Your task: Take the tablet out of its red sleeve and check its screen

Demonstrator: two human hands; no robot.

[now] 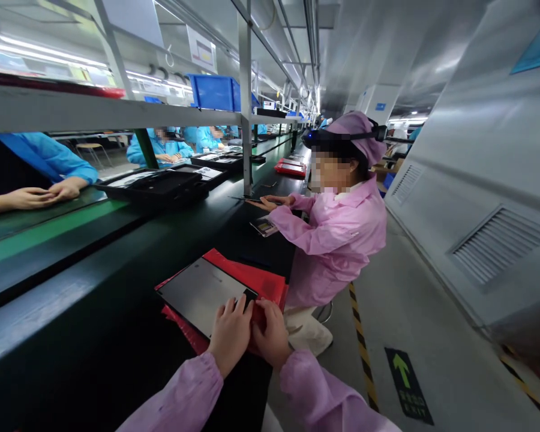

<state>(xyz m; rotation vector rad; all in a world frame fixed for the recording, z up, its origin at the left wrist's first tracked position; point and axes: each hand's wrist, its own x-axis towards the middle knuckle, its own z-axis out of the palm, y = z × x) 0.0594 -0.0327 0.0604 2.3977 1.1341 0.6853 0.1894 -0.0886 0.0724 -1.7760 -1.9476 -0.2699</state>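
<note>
A flat grey panel with a thin dark border [202,291], like a tablet, lies on red plastic sheets or bags [263,281] near the edge of the black bench. My left hand [231,333] rests on the panel's near right corner, fingers stretched over its dark end. Beside it, almost touching, my right hand [272,336] is curled at the same corner, thumb and fingers closed over a fold of red plastic. Part of that fold is hidden by the fingers.
A co-worker in pink [342,222] sits just ahead on the right, handling a thin flat item. Black trays [157,186] line the conveyor. A shelf post [245,150] rises from the bench, with a blue bin [216,93] above. People in blue sit opposite.
</note>
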